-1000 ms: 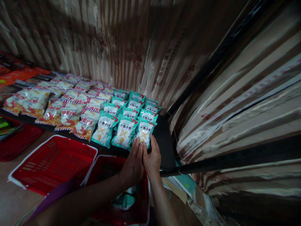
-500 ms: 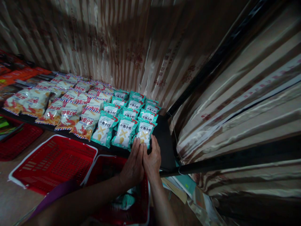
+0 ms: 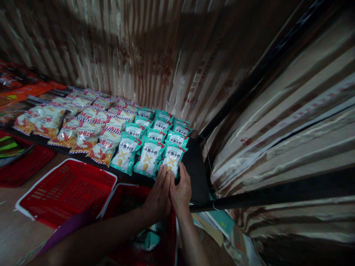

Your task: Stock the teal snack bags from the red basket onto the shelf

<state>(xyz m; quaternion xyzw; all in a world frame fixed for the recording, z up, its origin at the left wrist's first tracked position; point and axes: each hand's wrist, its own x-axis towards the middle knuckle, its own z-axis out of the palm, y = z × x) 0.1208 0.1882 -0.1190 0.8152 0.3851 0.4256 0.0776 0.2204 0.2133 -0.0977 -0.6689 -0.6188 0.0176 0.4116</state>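
Observation:
My left hand (image 3: 158, 195) and my right hand (image 3: 181, 187) meet at the lower end of a teal-and-white snack bag (image 3: 172, 156). It is the front right bag of several rows of matching bags on a black shelf (image 3: 197, 171). The left fingers press along its lower left edge, while the right hand curves round its lower right side. My thumbs come together at the bag's bottom. Close by on the left, another teal bag (image 3: 148, 159) leans against the row behind it.
White-and-orange snack bags (image 3: 104, 146) fill the shelf further left. Below its front edge are a red basket (image 3: 80, 184) and a second red basket (image 3: 119, 197) with teal packs (image 3: 151, 240) inside. Striped curtain (image 3: 155, 55) hangs behind; a black post (image 3: 230, 107) slants at the right.
The view has shifted slightly, so the shelf and bags appear a little further right and lower. Both hands stay on the same bag, which looks unmoved among its neighbours.

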